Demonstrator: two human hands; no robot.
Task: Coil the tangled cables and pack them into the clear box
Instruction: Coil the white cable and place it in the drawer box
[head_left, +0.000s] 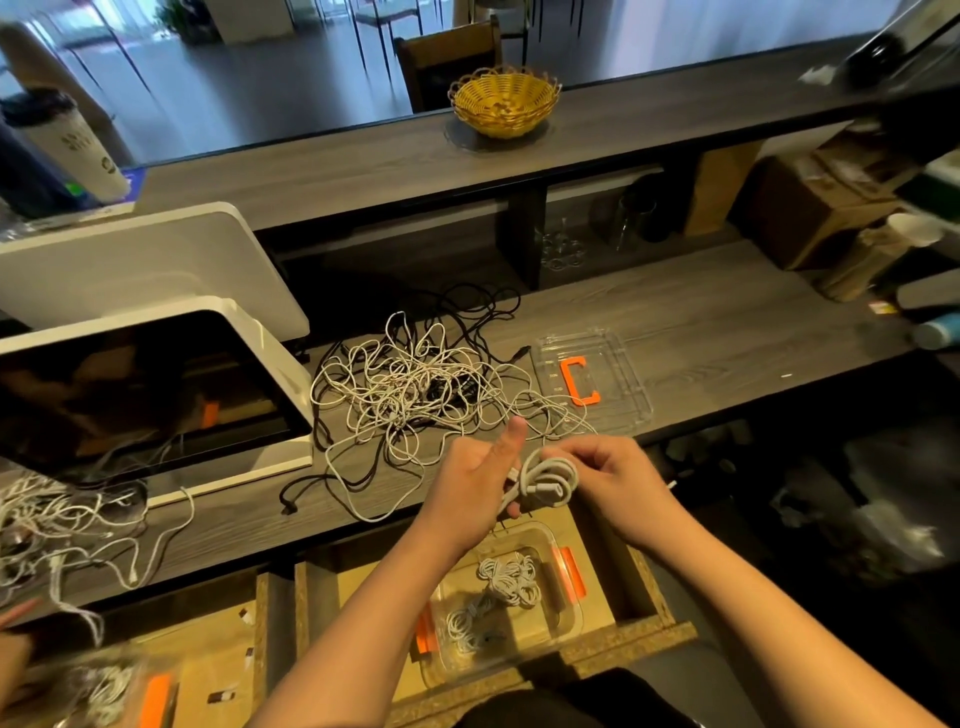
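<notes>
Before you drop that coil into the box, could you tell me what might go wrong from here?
The white coil, held between left hand and right hand, looks unsecured and may spring open. Its trailing strand could drag the tangled pile. The clear box sits below the counter edge, so a drop might miss.

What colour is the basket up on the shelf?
Yellow basket, woven; the head view shows it.

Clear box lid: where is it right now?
The clear box lid lies flat on the grey counter, right of the cable tangle and beyond the right hand, in the head view.
</notes>
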